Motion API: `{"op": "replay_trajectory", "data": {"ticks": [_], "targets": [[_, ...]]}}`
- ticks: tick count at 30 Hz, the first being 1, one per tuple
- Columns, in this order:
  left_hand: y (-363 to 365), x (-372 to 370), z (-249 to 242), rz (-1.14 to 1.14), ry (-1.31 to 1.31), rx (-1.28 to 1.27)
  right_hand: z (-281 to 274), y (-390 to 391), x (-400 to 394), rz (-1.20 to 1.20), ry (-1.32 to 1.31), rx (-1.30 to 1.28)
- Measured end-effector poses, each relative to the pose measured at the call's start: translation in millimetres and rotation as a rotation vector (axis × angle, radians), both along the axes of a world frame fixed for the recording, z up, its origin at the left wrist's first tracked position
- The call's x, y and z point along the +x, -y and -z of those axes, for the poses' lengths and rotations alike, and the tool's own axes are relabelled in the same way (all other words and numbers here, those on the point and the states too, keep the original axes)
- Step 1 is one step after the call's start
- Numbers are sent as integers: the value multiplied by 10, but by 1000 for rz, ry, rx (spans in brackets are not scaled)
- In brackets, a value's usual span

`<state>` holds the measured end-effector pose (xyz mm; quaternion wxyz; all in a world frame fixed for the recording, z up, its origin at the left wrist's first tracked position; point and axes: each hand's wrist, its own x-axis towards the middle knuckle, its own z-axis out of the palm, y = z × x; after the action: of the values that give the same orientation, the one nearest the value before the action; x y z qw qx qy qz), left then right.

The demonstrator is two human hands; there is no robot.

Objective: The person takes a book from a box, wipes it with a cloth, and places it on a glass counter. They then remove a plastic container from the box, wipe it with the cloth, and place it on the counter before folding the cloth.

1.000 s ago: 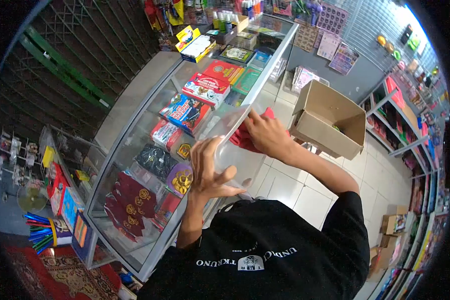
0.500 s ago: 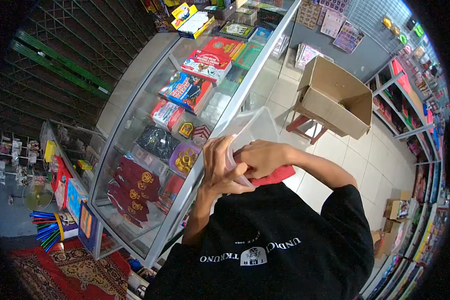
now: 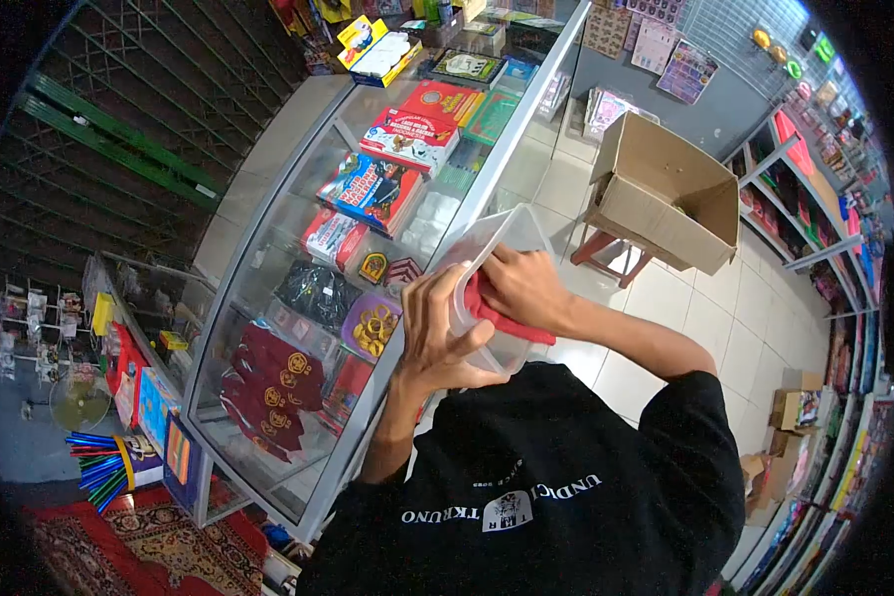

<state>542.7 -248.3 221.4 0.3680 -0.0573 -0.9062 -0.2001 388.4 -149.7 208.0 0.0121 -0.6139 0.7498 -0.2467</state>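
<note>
My left hand grips the side of a clear plastic container, held up in front of my chest and tilted on its side. My right hand reaches into the container and presses a red cloth against its inner wall. Part of the cloth hangs out below the hand. The container is otherwise bare inside as far as I can see.
A glass display counter runs along the left, holding boxed games, pouches and coins. An open cardboard box sits on a red stool at the right. Stocked shelves line the far right over a white tile floor.
The container has swung from low and tilted away to close at my chest. My right hand with the red cloth has moved up inside it.
</note>
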Motion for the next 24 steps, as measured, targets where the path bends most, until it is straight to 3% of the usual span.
{"op": "replay_trajectory", "data": {"ticks": [8, 12, 15, 18, 21, 24], "targets": [[12, 6, -8, -13, -43, 10, 115, 31, -270, 67, -172, -53], [51, 67, 16, -44, -35, 0, 217, 43, -263, -9, -145, 108], [89, 49, 91, -27, -42, -14, 11, -32, -285, -250, -7, 260], [95, 21, 123, 12, -34, 27, -126, -44, -106, -448, 317, 326], [143, 18, 68, 88, -52, 20, -271, -84, 152, -398, 430, 242], [188, -15, -41, 96, -16, -7, -190, 30, 216, -207, 590, -142]]}}
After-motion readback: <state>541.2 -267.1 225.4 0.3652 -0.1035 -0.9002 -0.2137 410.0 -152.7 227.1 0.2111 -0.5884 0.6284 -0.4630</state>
